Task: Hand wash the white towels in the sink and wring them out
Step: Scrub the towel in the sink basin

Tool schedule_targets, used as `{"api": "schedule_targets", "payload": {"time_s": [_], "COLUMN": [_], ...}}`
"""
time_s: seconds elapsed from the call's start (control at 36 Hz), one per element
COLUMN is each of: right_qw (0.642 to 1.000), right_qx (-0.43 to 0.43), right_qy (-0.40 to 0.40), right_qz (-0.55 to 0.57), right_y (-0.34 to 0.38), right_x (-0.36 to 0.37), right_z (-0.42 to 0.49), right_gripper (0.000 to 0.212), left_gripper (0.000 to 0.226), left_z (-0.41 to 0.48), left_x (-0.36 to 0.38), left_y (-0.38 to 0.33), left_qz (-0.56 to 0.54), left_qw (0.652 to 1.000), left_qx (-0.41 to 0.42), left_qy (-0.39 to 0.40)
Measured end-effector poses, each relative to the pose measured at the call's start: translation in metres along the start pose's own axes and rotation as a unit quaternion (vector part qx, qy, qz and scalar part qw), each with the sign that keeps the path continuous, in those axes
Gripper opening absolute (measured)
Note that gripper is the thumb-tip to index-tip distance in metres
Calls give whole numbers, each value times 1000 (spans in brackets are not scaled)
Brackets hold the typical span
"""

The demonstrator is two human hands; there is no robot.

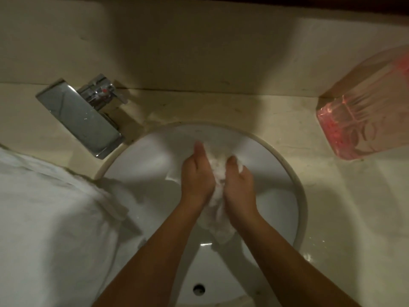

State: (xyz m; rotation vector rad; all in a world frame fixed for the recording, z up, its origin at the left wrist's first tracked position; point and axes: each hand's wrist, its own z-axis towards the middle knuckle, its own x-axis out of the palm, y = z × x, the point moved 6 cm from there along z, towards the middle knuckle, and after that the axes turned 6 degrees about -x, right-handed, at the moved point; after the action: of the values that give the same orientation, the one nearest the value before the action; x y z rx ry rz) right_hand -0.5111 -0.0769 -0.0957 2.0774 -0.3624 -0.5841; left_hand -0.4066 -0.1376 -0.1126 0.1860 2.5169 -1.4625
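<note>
Seemingly mid-scrub in the head view, the left hand (197, 178) and right hand (240, 185) are both gripping a bunched white towel (218, 173), fingers (243, 172) curling round it, holding it over the middle of the sink (303, 207), likely so drips are landing in the bowl. More towels (44, 207) are waiting at nine o'clock, the faucet (84, 116) at ten.

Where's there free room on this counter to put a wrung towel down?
Bare counter lies behind the sink between faucet and pink box, and right of the sink below that box. The left is crowded by the towel pile.
</note>
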Motion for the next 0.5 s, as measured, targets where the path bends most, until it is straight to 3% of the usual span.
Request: {"api": "schedule_targets", "payload": {"time_s": [0.08, 0.25, 0.42, 0.5], "right_qw": [999, 1000, 994, 997], "right_qx": [24, 21, 65, 43], "right_qy": [20, -12, 47, 58], "right_qz": [42, 4, 69, 37], "right_y": [-9, -8, -15, -10], "right_x": [-6, -7, -16, -19], "right_z": [-15, 31, -8, 0], "right_gripper": [42, 41, 43, 44], "left_gripper": [76, 57, 65, 68], "left_z": [9, -20, 4, 11], "left_x": [0, 20, 1, -1], "left_y": [-10, -2, -18, -13], "left_qz": [-5, 16, 31, 67], "left_qw": [1000, 997, 999, 998], "left_qx": [5, 18, 33, 11], "left_qy": [7, 80, 1, -5]}}
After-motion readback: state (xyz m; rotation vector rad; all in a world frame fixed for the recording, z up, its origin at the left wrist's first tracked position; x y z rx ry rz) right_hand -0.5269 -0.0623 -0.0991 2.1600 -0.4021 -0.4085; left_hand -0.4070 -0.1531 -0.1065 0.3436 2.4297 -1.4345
